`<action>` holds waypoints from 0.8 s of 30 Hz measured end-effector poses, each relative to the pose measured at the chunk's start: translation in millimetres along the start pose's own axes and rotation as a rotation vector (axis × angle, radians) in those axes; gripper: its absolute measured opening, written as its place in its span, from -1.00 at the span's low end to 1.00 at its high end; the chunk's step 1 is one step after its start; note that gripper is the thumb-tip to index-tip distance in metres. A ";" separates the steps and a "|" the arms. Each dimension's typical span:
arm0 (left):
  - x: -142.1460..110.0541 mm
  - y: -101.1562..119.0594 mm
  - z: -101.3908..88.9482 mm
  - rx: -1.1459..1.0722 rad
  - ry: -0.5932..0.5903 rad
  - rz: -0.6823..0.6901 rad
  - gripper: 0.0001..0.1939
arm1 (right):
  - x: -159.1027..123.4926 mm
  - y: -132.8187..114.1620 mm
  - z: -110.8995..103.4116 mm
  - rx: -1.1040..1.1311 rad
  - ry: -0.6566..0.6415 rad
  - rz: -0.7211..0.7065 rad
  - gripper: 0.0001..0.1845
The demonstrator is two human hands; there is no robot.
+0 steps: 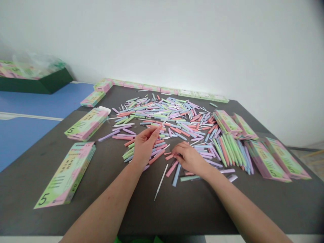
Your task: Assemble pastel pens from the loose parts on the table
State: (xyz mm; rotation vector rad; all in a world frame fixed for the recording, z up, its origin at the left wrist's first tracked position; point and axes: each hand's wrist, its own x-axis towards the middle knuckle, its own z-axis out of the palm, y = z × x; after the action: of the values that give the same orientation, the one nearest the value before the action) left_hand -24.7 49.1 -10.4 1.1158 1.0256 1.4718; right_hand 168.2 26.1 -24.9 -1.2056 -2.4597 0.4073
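Observation:
My left hand [144,145] is closed, pinching a thin white pen refill [165,121] that points up and away over the pile. To its right, my right hand [188,156] curls low over the pens, its fingertips pressed together at a short red pen part [169,156]. Whether that part is gripped or only touched is hard to see. Around both hands spreads a heap of pastel pen parts [174,113] in green, blue, purple and red. Nearer me, another white refill [161,182] lies alone on the dark table [141,216].
Green-and-pink boxes [67,173] stand at the left, more boxes [269,160] at the right, and a row of them [152,87] lines the back edge. Pens lie side by side [231,150] at the right. A dark green bin [37,84] sits on a blue surface [27,135].

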 end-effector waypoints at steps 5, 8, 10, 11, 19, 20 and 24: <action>-0.7 0.5 1.4 -0.008 0.007 -0.015 -0.71 | 1.5 -0.5 -4.8 0.010 -0.030 0.039 -0.80; -1.0 0.0 2.4 -0.002 -0.006 -0.011 -0.71 | 3.5 0.3 -4.1 0.036 -0.024 0.072 -0.86; -1.6 0.4 3.4 0.005 -0.007 -0.006 -0.73 | 6.1 0.0 -1.3 0.047 -0.018 0.070 -0.85; -1.9 0.9 4.0 0.009 -0.004 -0.005 -0.74 | 7.9 -0.7 0.5 0.048 -0.021 0.064 -0.84; -4.0 -0.4 5.3 -0.012 -0.011 -0.036 -0.76 | 32.3 -10.3 4.4 -0.069 -0.141 0.141 -0.87; -4.0 -1.7 4.6 -0.008 -0.021 -0.037 -0.77 | 34.9 -9.8 3.7 -0.087 -0.163 0.154 -0.87; -4.4 -6.2 2.2 0.042 -0.055 -0.047 -0.77 | 39.9 -4.5 2.7 -0.185 -0.186 0.188 -0.84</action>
State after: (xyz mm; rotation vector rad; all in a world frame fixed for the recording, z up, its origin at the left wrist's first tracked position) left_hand -20.9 45.9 -16.6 1.1478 1.0419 1.3807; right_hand 141.3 55.1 -17.5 -1.5476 -2.5962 0.3629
